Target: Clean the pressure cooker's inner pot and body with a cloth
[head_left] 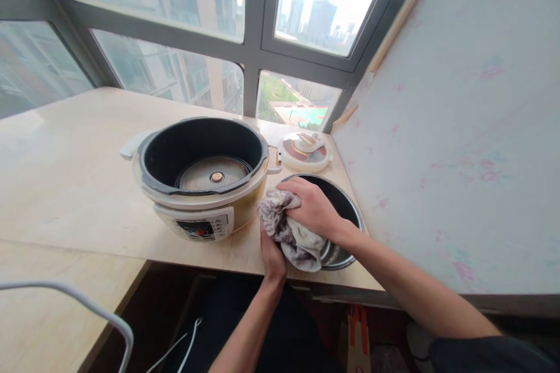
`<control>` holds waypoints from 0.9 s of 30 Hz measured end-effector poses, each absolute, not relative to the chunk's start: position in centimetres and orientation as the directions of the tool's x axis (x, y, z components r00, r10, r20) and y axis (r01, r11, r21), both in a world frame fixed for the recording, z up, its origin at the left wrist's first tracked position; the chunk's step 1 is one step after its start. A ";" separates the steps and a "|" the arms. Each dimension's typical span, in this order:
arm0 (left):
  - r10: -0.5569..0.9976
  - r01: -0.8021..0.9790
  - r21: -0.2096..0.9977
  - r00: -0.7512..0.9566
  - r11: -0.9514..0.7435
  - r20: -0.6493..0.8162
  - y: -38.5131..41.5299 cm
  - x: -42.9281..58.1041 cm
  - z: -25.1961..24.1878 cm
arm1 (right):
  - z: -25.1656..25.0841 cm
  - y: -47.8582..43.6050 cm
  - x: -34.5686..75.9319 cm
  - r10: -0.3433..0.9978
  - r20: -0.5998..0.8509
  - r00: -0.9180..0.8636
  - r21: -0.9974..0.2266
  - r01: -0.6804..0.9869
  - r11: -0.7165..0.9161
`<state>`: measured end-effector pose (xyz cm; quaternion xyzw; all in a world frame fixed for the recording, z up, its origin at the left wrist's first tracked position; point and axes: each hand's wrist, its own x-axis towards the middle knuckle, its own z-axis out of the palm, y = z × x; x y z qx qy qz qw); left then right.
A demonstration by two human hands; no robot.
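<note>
A crumpled grey-and-white cloth is bunched in my right hand, whose fingers curl over its top. It hangs over the near left rim of a dark inner pot. My left hand is beside the cloth at the pot's left side; its fingers are mostly hidden behind the fabric, so I cannot make out what they grip. Left of both hands stands an electric pressure cooker without its lid, its dark inside and round heating plate showing.
The cooker's lid lies behind the pot by the window. A pale wooden counter carries everything. A floral wall rises close on the right. A white cable loops at lower left, and a paper bag stands below the counter.
</note>
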<state>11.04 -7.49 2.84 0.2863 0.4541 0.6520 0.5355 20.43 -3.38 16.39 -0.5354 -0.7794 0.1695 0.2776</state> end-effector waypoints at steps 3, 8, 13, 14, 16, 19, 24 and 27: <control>0.971 -0.518 0.855 -0.195 0.016 -0.137 -7.5 10.8 3.2 | 16.1 -2.0 19.9 0.936 0.216 -0.277 -0.432 0.833 0.346; 0.984 -0.404 0.913 -0.176 -0.064 -0.009 -7.6 10.0 3.3 | 15.8 -0.3 20.8 0.945 0.163 -0.285 -0.191 0.930 0.314; 0.980 -0.207 0.966 -0.152 -0.156 0.126 -7.3 9.0 2.8 | 15.5 -0.7 23.2 0.966 0.029 -0.256 0.054 0.966 0.254; 0.979 -0.195 0.966 -0.145 -0.170 0.143 -7.3 9.0 2.7 | 15.4 -1.2 23.6 0.971 -0.020 -0.238 0.104 0.965 0.239; 0.976 -0.179 0.966 -0.148 -0.184 0.159 -7.2 9.0 2.7 | 14.9 -2.3 24.0 0.972 -0.133 -0.193 0.177 0.961 0.214; 0.971 -0.178 0.965 -0.175 -0.195 0.164 -7.3 9.4 2.8 | 13.9 -3.7 24.1 0.938 -0.313 -0.145 0.167 0.964 0.205; 0.965 -0.191 0.960 -0.203 -0.204 0.164 -7.5 9.9 2.7 | 11.7 -3.2 24.2 0.896 -0.408 -0.173 0.121 0.963 0.240; 0.969 -0.187 0.963 -0.188 -0.196 0.160 -7.6 9.8 2.6 | 10.9 -2.2 24.3 0.888 -0.414 -0.201 0.116 0.956 0.270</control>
